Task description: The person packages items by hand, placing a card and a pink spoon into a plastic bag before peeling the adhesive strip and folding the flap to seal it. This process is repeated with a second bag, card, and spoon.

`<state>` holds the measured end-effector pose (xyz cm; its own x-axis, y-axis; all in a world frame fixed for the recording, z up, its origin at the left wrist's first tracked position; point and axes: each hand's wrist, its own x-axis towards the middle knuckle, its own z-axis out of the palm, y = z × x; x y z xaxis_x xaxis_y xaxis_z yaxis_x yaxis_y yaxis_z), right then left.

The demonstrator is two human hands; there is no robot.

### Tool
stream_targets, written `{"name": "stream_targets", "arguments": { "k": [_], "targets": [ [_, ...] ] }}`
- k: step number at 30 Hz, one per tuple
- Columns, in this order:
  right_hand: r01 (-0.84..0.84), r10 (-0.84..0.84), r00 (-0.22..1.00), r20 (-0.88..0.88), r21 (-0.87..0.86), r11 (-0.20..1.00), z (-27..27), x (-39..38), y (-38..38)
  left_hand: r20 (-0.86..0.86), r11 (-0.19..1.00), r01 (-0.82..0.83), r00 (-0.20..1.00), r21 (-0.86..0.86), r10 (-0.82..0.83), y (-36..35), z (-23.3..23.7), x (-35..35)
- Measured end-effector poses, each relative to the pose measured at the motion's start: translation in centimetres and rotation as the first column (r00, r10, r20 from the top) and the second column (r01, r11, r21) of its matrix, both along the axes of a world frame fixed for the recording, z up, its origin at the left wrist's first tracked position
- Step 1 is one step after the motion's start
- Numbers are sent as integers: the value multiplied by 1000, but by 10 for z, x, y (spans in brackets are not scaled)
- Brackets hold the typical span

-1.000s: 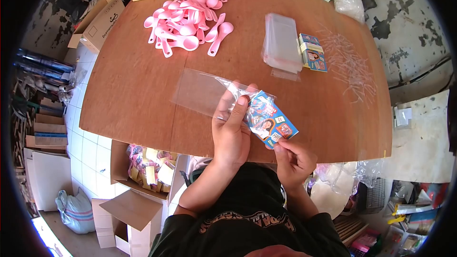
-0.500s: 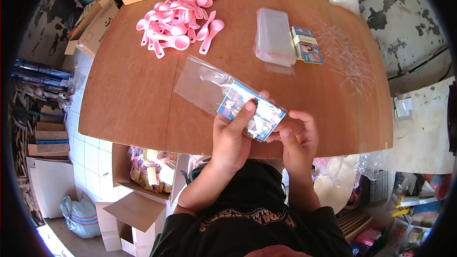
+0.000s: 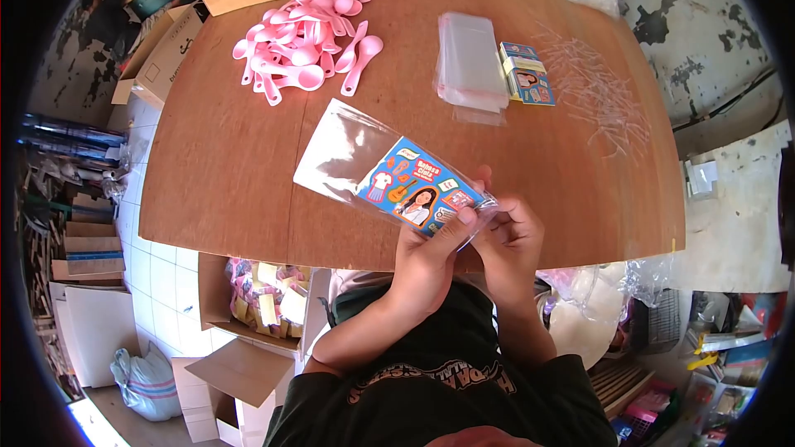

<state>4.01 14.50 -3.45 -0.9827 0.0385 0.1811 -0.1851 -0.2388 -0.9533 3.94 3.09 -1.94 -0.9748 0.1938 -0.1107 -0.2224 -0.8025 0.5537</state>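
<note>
Over the desk (image 3: 215, 165), the left hand (image 3: 426, 263) and right hand (image 3: 512, 236) have fingers (image 3: 465, 216) pinching a clear plastic bag (image 3: 338, 153), blue printed card (image 3: 424, 186) inside.

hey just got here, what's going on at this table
A person holds a clear plastic bag with a blue printed card inside it. The left hand grips the card end, thumb on top, and the right hand is at that same end. On the table lie a pile of pink spoons, a stack of clear bags, a banded stack of cards and scattered thin clear strips.
</note>
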Motion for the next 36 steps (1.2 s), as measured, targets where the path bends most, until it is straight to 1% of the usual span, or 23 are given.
{"name": "stream_targets", "arguments": {
  "k": [1, 3, 6, 9, 10, 12, 14, 16, 17, 18, 19, 20, 22, 24, 26, 28, 29, 30, 31, 32, 34, 35, 36],
  "targets": [
    [0, 0, 1000, -1, -1, 1000, 1, 0, -1, 13, 1000, 11, 1000, 4, -11, 2, 0, 0],
    [7, -4, 1000, 23, -115, 993, 5, 0, -4, 25, 1000, 24, 999, 8, -24, 3, -1, 1],
    [1, -1, 1000, -2, -91, 996, 11, -2, -3, 29, 997, 74, 997, -15, -73, 1, -2, 0],
    [-41, 45, 999, 20, -138, 990, 13, 0, -4, -98, 979, -108, 987, 174, 127, -4, 1, -5],
    [-42, 45, 999, 19, -138, 989, 15, 1, -4, -98, 979, -109, 987, 173, 127, -6, 1, -7],
    [-109, 130, 983, 127, -157, 982, 17, 4, -4, -138, 935, -263, 944, 239, 300, -12, -2, -10],
    [-153, 169, 979, 112, -134, 979, 17, 6, -3, -165, 931, -292, 929, 221, 330, -15, -1, -11],
    [-186, 198, 974, 113, -108, 977, 16, 5, -4, -100, 940, -274, 949, 202, 298, -17, 0, -12],
    [-187, 199, 973, 113, -109, 976, 15, 5, -4, -82, 938, -282, 950, 200, 303, -16, 2, -12],
    [-167, 176, 975, 136, -70, 983, 13, 5, -4, -82, 939, -282, 950, 199, 302, -17, 1, -12],
    [-147, 150, 976, 158, -31, 989, 12, 6, -4, -95, 953, -225, 964, 201, 248, -19, -2, -12],
    [-145, 148, 976, 159, -31, 989, 11, 6, -5, -109, 965, -167, 975, 203, 192, -20, -4, -12],
    [-119, 132, 968, 213, -76, 990, 9, 6, -5, -66, 972, -156, 983, 177, 170, -18, 0, -10],
    [-104, 109, 975, 194, -36, 994, 5, 6, -4, -77, 985, -105, 990, 140, 116, -16, 0, -8],
    [-89, 88, 982, 167, 0, 996, 2, 6, -4, -82, 988, -94, 991, 125, 105, -13, -1, -7],
    [-89, 106, 977, 183, -99, 991, 1, 6, -2, -56, 997, -49, 997, 60, 53, -11, 3, -6],
    [-91, 108, 977, 182, -98, 991, 1, 5, -2, -32, 997, -46, 998, 59, 48, -10, 4, -6],
    [-51, 75, 977, 201, -120, 991, 2, 5, -2, -32, 997, -48, 998, 60, 50, -10, 2, -7],
    [-12, 43, 974, 221, -142, 990, 3, 5, -2, -27, 1000, -21, 999, 19, 21, -11, -1, -8],
    [-15, 47, 974, 221, -141, 990, 6, 4, -5, -20, 1000, 7, 1000, -22, -8, -11, -3, -8],
    [68, -17, 965, 261, -186, 980, 12, 1, -10, -4, 999, 7, 1000, -37, -8, -8, -3, -10],
    [64, -13, 965, 261, -185, 981, 13, 1, -8, -34, 1000, -21, 999, -14, 20, -7, -3, -11],
    [27, 32, 952, 305, -186, 982, 13, 3, -5, -63, 999, -48, 997, 9, 49, -6, -3, -11]
  ]
}}
